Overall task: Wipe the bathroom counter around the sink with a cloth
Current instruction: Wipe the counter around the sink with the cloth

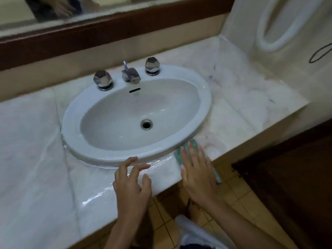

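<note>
Presently the right hand (pixel 195 169), spread flat, presses the teal cloth (pixel 194 146) onto the white marble counter (pixel 45 159) beside the oval white sink (pixel 206 97), near the front edge, risking slipping off; the left hand (pixel 132 182) hovers half-curled, empty.

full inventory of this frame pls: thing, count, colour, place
sink: 1, white oval, set in the counter centre
tap handles: 2, chrome, on the sink's back rim
spout: 1, chrome, between the handles
drain: 1, metal, basin bottom
counter: 1, pale marble, wet sheen near front edge
cloth: 1, teal, flat at the sink's front-right
mirror: 1, dark wood frame, behind the sink
floor: tan tiles, below the counter
left hand: fingers curled, at the counter front
right hand: flat on the cloth
</note>
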{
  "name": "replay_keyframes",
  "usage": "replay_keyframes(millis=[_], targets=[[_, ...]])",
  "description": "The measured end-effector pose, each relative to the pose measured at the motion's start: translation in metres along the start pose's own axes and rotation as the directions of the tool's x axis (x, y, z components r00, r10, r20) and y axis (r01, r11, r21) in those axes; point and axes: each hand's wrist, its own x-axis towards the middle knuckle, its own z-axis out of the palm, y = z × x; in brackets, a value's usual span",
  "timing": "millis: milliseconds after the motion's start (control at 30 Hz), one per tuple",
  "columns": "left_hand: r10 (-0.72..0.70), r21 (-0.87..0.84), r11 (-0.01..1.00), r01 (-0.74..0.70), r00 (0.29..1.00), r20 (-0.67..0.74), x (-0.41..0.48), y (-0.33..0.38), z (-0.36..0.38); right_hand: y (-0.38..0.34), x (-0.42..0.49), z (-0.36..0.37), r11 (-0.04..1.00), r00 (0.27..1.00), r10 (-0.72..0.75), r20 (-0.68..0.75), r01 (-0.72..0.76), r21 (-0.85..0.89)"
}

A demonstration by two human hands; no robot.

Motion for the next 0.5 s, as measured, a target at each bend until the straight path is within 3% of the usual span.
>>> replay_keyframes(millis=[67, 100, 167, 233, 367, 433, 500], targets=[[0.032, 0.002, 0.999, -0.032, 0.998, 0.048, 0.015, 0.022, 0.024, 0.040, -0.001, -0.010, 0.968, 0.966, -0.251, 0.060, 0.252, -0.016], [0.045, 0.011, 0.999, -0.046, 0.996, 0.073, 0.025, 0.031, 0.036, 0.069, 0.012, -0.016, 0.961, 0.960, -0.275, 0.056, 0.276, -0.012], [0.083, 0.050, 0.995, -0.091, 0.988, 0.131, 0.046, 0.046, 0.058, 0.132, 0.049, -0.026, 0.988, 0.988, -0.151, 0.034, 0.152, -0.037], [0.106, 0.084, 0.989, -0.121, 0.981, 0.162, 0.068, 0.059, 0.081, 0.189, 0.098, -0.039, 0.996, 0.997, 0.080, 0.004, -0.080, -0.034], [0.076, 0.088, 0.992, -0.089, 0.987, 0.145, 0.095, 0.086, 0.124, 0.209, 0.169, -0.051, 0.909, 0.910, 0.415, 0.004, -0.415, 0.043], [0.046, 0.063, 0.996, -0.056, 0.988, 0.147, 0.103, 0.095, 0.142, 0.174, 0.166, -0.043, 0.918, 0.919, 0.394, -0.022, -0.392, 0.063], [0.017, 0.059, 0.998, -0.026, 0.988, 0.151, 0.112, 0.098, 0.156, 0.139, 0.134, -0.037, 0.984, 0.984, 0.176, -0.006, -0.175, 0.045]])
